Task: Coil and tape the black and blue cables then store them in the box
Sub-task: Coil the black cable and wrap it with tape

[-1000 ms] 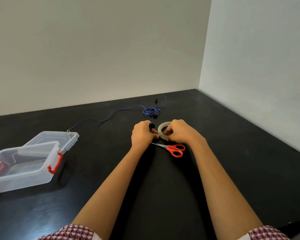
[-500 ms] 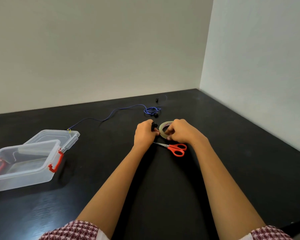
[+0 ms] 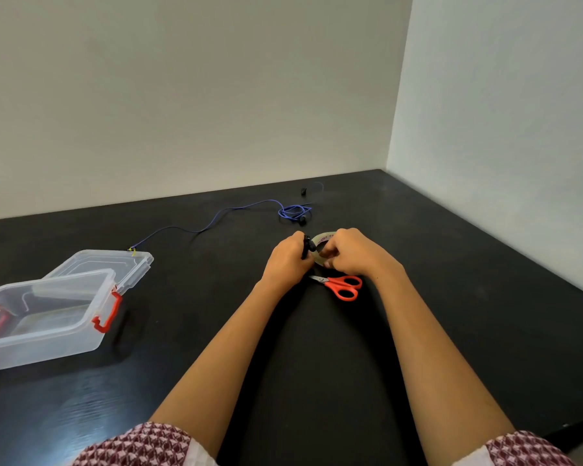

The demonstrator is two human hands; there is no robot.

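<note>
Grips the black cable (image 3: 306, 245) as a small bundle in the left hand (image 3: 285, 260), fingers curled round it, just beyond the blade tips of the red-handled scissors (image 3: 342, 285). Pinches the tape roll (image 3: 320, 237) with the right hand (image 3: 354, 252), fingers curled on its near edge, directly beyond the scissors' handles; cannot tell whether roll and bundle touch. Finds the scissors flat on the black tabletop (image 3: 451, 297), blades shut, tips pointing left, just on the near side of both hands. Locates the blue cable (image 3: 293, 211) well beyond the scissors, still on the tabletop: a loose tangle straight beyond them, one long strand trailing far to their left and ending by the far corner of the lid (image 3: 115, 264). Notes a small black earpiece (image 3: 304, 191) farther beyond that tangle. Logs the clear box (image 3: 44, 317) far left of the scissors, open, red latch on its right end, lid lying flat at its far side.
</note>
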